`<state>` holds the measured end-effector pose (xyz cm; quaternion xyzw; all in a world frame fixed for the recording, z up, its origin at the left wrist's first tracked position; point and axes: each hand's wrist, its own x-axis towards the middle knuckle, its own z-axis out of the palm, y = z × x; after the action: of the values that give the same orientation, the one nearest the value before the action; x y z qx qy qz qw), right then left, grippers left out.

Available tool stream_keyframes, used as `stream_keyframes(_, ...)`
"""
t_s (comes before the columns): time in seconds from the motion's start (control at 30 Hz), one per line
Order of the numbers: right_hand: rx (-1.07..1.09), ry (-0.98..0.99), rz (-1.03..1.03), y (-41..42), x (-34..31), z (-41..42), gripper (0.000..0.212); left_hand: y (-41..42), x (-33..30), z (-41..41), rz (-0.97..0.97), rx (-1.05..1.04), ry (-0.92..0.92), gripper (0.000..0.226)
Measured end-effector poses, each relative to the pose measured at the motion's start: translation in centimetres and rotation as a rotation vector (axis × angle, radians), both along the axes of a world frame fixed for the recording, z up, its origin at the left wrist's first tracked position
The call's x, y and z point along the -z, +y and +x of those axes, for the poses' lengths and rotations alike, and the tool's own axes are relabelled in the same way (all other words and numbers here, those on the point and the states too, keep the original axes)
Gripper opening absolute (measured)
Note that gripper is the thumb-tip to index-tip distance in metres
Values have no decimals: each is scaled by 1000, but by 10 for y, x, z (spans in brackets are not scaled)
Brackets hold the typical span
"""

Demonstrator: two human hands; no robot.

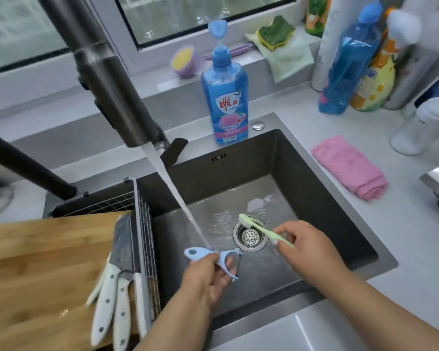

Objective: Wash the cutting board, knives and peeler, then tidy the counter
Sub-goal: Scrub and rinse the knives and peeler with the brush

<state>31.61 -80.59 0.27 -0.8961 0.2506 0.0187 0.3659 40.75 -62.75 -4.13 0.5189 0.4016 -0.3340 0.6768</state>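
White-handled knives [112, 300] are laid on the cutting board [36, 262], seemingly unwashed. Over the sink [327, 206], the blue peeler [213, 257] is pinched by left fingers [224, 268] under water; a toothbrush [261, 230] is pinched by the right fingers [281, 236].

Item count, by kind:

- Hands: two, a left hand [208, 276] and a right hand [308, 245].
- Peeler [213, 257]: one, light blue.
- Toothbrush [262, 230]: one, pale green.
- Knives [117, 287]: at least three white riveted handles are distinguishable (motion blur prevents a firm total).
- Cutting board [43, 269]: one, wooden.
- Blue detergent bottles: two, one behind the sink [224, 97] and one at the far right [350, 62].
- Pink cloth [350, 167]: one, folded.
- Sponge [276, 32]: one, yellow and green.
- Sink [335, 219]: one.
- Faucet [107, 77]: one.
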Motion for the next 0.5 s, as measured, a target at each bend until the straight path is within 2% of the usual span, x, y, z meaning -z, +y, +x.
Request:
stream_keyframes(0.2, -145, -92, 105, 38, -18, -13, 11, 39, -35, 17, -197, -272, -13, 34)
stream_keyframes(0.37, -269, -95, 122, 64, -23, -9, 11, 46, -54, 23, -328, -397, -2, 26)
stream_keyframes(0.5, -190, -139, 41, 64, -24, 4, 14, 48, -59, 23, -389, -373, -4, 28)
